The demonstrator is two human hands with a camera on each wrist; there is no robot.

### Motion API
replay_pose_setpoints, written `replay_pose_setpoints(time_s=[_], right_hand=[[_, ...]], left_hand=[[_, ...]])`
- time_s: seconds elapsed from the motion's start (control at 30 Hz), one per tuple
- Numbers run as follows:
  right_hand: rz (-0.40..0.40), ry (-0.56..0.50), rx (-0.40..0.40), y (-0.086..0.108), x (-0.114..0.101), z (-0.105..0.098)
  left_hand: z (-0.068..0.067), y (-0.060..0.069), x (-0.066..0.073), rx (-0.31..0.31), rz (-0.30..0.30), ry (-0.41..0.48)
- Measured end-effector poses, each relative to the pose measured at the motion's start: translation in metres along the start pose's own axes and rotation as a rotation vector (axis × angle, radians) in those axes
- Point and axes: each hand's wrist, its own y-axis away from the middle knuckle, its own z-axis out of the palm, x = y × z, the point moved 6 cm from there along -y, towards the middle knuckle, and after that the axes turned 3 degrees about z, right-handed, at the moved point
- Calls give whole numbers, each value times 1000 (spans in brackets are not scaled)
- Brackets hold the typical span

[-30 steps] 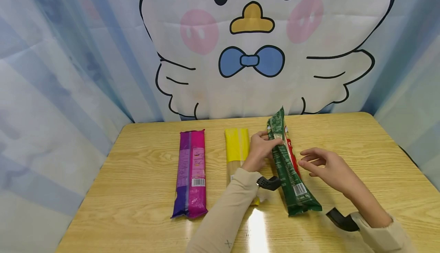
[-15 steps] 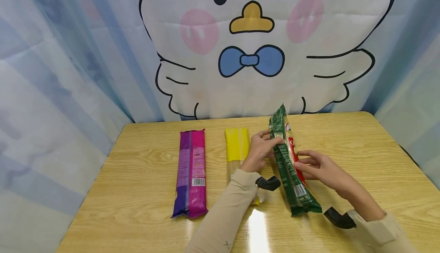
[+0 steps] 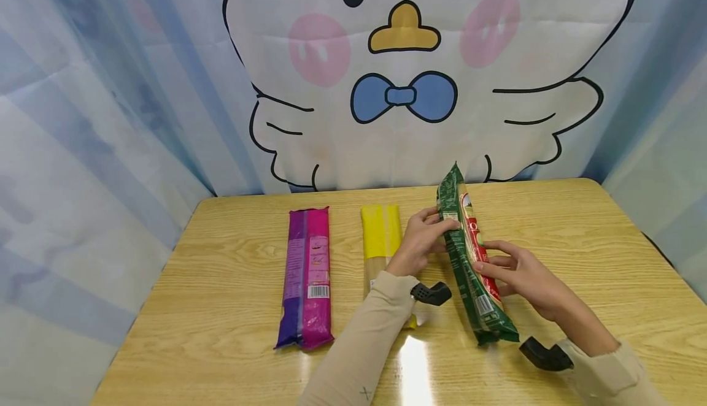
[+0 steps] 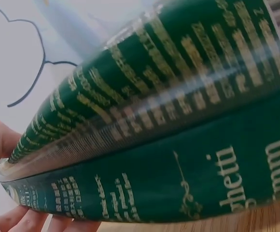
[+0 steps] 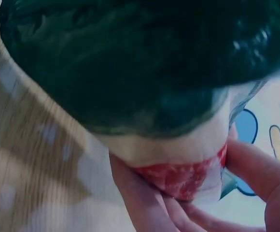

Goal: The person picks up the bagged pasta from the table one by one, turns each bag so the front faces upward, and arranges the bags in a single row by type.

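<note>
A green spaghetti pack (image 3: 461, 262) with a red and cream front is tilted on its edge above the right half of the table. My left hand (image 3: 422, 241) grips its upper part, thumb on the near face and fingers behind. Lower down, my right hand (image 3: 527, 280) holds the pack's right side. In the right wrist view, the right thumb and fingers (image 5: 145, 203) lie on either side of the red band. Large "ghetti" lettering shows on the spaghetti pack (image 4: 145, 193) in the left wrist view. A yellow pack (image 3: 381, 231) lies partly hidden under my left forearm.
A magenta and purple pack (image 3: 309, 277) lies lengthwise on the left part of the wooden table (image 3: 221, 295). Behind the table's back edge hangs a curtain (image 3: 331, 142) with a cartoon bird. A black wrist device (image 3: 431, 294) sits by the left cuff.
My right hand has moved left and taken hold of the spaghetti pack's side. The pack has turned, so more of its red front shows, and its top has shifted slightly right.
</note>
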Motion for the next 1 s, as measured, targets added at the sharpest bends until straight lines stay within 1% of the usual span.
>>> replay_pose_setpoints(time_s=[0.17,0.3,0.4,0.5,0.67,0.77,0.87,1.0], right_hand=[[-4,6,37,2,-3,0],[-14,33,70,4,-7,-2],[-25,48,90,5,-11,-2],[-33,69,119,5,-14,-3],[-44,117,169,5,-20,-6],[-47,142,189,6,-22,-7],[-50,176,208,6,-24,-8],[-53,228,235,6,-24,-7]], left_hand=[[0,0,-1,-24,-12,24],[1,1,0,-39,-28,15],[1,3,2,-44,-19,14],[0,5,6,-50,7,15],[0,12,15,-70,52,26],[0,18,21,-77,64,26],[0,24,25,-80,61,12],[4,29,26,-78,34,-15]])
